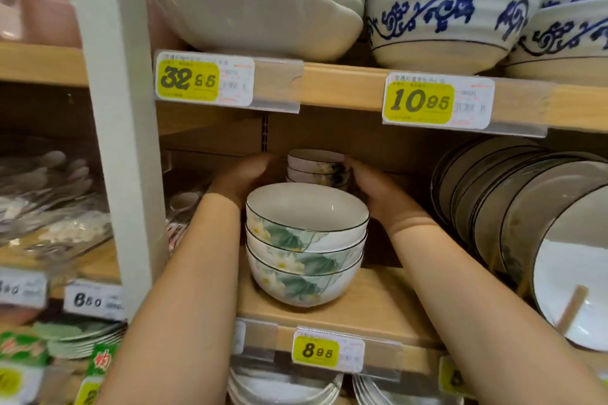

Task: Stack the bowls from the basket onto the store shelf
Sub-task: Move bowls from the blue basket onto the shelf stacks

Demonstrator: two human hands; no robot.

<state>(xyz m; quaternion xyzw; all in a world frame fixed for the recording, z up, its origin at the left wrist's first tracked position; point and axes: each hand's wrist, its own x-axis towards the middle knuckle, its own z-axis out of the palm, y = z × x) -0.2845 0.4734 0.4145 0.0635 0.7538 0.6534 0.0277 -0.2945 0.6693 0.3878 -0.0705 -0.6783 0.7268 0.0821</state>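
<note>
Both hands reach deep into the shelf [378, 299], one on each side of the rear stack [316, 168] of small bowls. The left hand [245, 176] is cupped against the stack's left side with its fingers curled inward. The right hand [373, 189] wraps round the right side, fingers bent over the rim of the top bowl. Together they hold the stack between them; whether it rests on the shelf or is lifted cannot be told, since its base is hidden.

The front stack [306, 240], three bowls with green leaves and pale flowers, nested and upright, stands near the shelf's front edge, between the two forearms and just in front of the rear stack. Neither hand touches it.

Dark-rimmed plates [526, 207] stand on edge in a row to the right. A yellow price tag [316, 352] sits on the shelf edge below the front stack. On the shelf above sit white bowls [260, 10] and blue-patterned bowls [444, 20].
</note>
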